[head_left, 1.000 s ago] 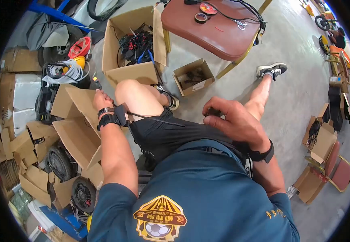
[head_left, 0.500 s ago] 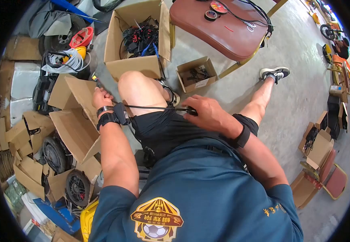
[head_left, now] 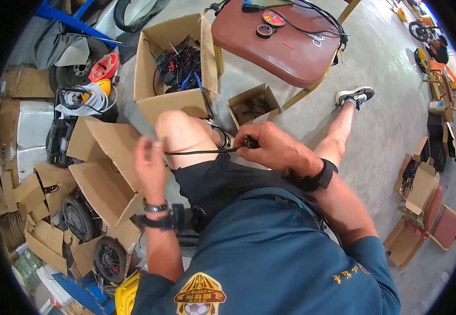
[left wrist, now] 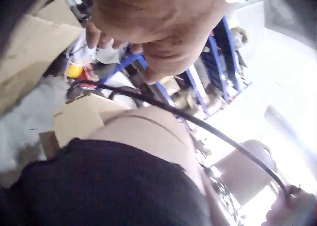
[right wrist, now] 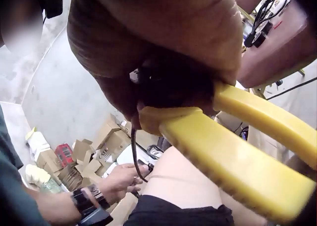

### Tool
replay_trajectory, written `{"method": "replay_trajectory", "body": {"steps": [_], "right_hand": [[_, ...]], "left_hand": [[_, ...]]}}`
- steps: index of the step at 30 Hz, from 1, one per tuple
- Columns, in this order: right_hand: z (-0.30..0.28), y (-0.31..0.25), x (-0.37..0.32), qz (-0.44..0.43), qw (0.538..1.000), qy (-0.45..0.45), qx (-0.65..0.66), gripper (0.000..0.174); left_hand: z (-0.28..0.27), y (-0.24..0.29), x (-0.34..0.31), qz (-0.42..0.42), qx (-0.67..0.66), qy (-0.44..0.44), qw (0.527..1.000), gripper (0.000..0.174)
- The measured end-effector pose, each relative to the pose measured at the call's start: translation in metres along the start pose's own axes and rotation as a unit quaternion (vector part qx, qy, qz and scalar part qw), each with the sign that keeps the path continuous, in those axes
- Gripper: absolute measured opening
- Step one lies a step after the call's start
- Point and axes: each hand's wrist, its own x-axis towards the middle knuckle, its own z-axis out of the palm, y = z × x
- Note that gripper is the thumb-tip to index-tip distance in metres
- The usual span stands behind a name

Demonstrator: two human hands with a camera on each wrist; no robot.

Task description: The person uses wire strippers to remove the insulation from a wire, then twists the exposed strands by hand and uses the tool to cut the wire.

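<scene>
A thin black cable [head_left: 199, 153] stretches across the lap between the hands. At its right end, my right hand [head_left: 272, 147] grips it, with a black end showing above the thumb. Two yellow handles of a pliers-like tool [right wrist: 233, 161] also stick out of the right palm; the tool's head is hidden in the hand. My left hand [head_left: 151, 165] is blurred over the left knee, near the cable's other end. In the left wrist view its fingers [left wrist: 119, 43] hang loosely bent above the cable, with a gap between them.
An open carton [head_left: 104, 181] stands beside the left arm. Ahead are a carton of tangled wires [head_left: 173, 100] and a small carton [head_left: 238, 121]. A brown chair seat [head_left: 259, 47] carries a tape roll [head_left: 264, 31], scissors [head_left: 317, 39] and cables. Wheels and cartons crowd the left.
My left hand has moved back toward the body, and the dark, yellow-tipped object beyond its fingers no longer shows. My right hand came in leftward, then stayed nearly in place with the cable.
</scene>
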Motion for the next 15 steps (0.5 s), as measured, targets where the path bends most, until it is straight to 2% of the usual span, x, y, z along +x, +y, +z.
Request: {"method": "replay_trajectory", "body": {"steps": [1, 2, 3, 4, 6, 7, 9, 11, 14, 15], "right_hand": [[0.0, -0.001, 0.001, 0.002, 1.0, -0.004, -0.001, 0.016], [-0.001, -0.001, 0.003, -0.004, 1.0, -0.008, 0.008, 0.016], [-0.002, -0.001, 0.005, -0.012, 1.0, -0.011, 0.016, 0.016], [-0.003, -0.002, 0.007, -0.021, 0.999, -0.013, 0.024, 0.016], [-0.009, -0.008, 0.005, 0.027, 0.996, -0.029, 0.078, 0.017], [-0.013, -0.011, 0.004, 0.049, 0.993, -0.036, 0.104, 0.017], [-0.022, -0.012, 0.0, 0.071, 0.984, 0.025, 0.161, 0.02], [-0.024, -0.006, -0.008, 0.093, 0.971, 0.084, 0.203, 0.026], [-0.01, 0.017, -0.033, 0.154, 0.937, 0.057, 0.309, 0.031], [-0.004, 0.023, -0.038, 0.149, 0.931, 0.059, 0.329, 0.032]], "left_hand": [[0.003, 0.035, -0.016, -0.031, -0.094, -0.117, 0.988, 0.03], [0.007, 0.05, -0.026, 0.107, -0.027, -0.154, 0.982, 0.025], [0.012, 0.061, -0.032, 0.244, 0.04, -0.185, 0.951, 0.021], [0.018, 0.07, -0.037, 0.21, 0.007, -0.21, 0.955, 0.019], [0.025, 0.082, -0.042, 0.144, -0.056, -0.262, 0.953, 0.016], [0.026, 0.084, -0.041, 0.155, -0.057, -0.267, 0.949, 0.014], [0.027, 0.086, -0.038, 0.182, -0.058, -0.278, 0.941, 0.011], [0.024, 0.088, -0.032, 0.181, -0.084, -0.242, 0.949, 0.01], [0.02, 0.092, -0.022, 0.187, -0.121, -0.193, 0.955, 0.009], [0.018, 0.093, -0.022, 0.187, -0.133, -0.18, 0.956, 0.009]]}}
